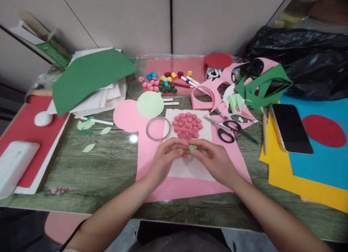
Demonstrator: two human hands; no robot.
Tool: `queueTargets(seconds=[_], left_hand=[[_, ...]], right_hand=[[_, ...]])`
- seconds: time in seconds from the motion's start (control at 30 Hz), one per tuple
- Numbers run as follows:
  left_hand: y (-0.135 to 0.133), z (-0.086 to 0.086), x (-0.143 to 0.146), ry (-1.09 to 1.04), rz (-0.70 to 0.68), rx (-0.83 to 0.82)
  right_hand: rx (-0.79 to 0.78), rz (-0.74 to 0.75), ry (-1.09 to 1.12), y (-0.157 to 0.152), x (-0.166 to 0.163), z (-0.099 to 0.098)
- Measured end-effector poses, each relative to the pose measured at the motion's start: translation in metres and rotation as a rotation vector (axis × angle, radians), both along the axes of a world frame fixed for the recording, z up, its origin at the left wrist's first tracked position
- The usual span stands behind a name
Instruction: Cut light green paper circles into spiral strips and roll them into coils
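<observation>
A small light green rolled paper coil (192,148) sits between the fingertips of both hands, above a white sheet (190,168). My right hand (217,159) pinches the coil with thumb and forefinger. From the other side, my left hand (167,156) closes its bent fingers against the coil, thumb along the front. Just beyond the fingertips, a cluster of pink paper coils (188,125) lies on the white sheet, its near edge close to the fingers. Under the sheet spreads a large piece of pink paper (163,190).
A metal ring (147,130) lies left of the cluster, black-handled scissors (226,136) right of it. Farther right are a phone (292,128) and blue paper (312,168). Green paper (89,78) tops a stack at left, near leaf cutouts (88,148). Small coloured rolls (167,88) lie behind.
</observation>
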State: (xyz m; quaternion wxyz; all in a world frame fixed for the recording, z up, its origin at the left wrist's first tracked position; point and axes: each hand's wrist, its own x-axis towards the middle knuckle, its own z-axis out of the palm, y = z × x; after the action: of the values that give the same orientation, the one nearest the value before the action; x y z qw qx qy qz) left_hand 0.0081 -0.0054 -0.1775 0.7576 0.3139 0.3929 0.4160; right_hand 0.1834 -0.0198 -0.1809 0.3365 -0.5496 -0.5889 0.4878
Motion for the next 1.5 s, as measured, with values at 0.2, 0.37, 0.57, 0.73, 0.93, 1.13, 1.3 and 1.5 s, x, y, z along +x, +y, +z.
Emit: queueTargets(seconds=[0.2,0.37,0.57,0.73,0.93,1.13,1.3,1.5], left_hand=[[-0.0002,-0.0027,-0.0013,-0.004,-0.015,0.027],[0.0002,-0.0034,-0.0020,0.020,-0.029,0.049],[-0.0007,-0.0053,-0.0028,0.043,-0.045,0.078],[-0.0021,-0.0054,-0.0003,0.066,-0.043,0.127],[-0.0006,-0.0064,0.0050,0.074,-0.015,0.111],[0.0021,-0.0085,0.0034,0.075,0.017,0.006],[0.0028,-0.0096,0.0024,0.062,0.017,-0.052],[0.0013,-0.0084,0.0046,0.103,0.018,0.023]], right_hand=[[0.022,0.030,-0.008,0.0008,0.0013,-0.0002],[0.043,0.026,-0.027,0.0010,0.0005,0.0009],[0.055,0.014,-0.069,0.0017,0.0011,0.0012],[0.057,0.017,-0.017,0.0014,0.0027,-0.0007],[-0.002,0.022,0.067,0.0022,0.0024,0.0014],[-0.032,0.018,0.105,0.0036,0.0019,0.0048],[-0.026,0.026,0.117,0.0044,0.0019,0.0079],[-0.027,0.006,0.083,0.0037,-0.0011,0.0067]])
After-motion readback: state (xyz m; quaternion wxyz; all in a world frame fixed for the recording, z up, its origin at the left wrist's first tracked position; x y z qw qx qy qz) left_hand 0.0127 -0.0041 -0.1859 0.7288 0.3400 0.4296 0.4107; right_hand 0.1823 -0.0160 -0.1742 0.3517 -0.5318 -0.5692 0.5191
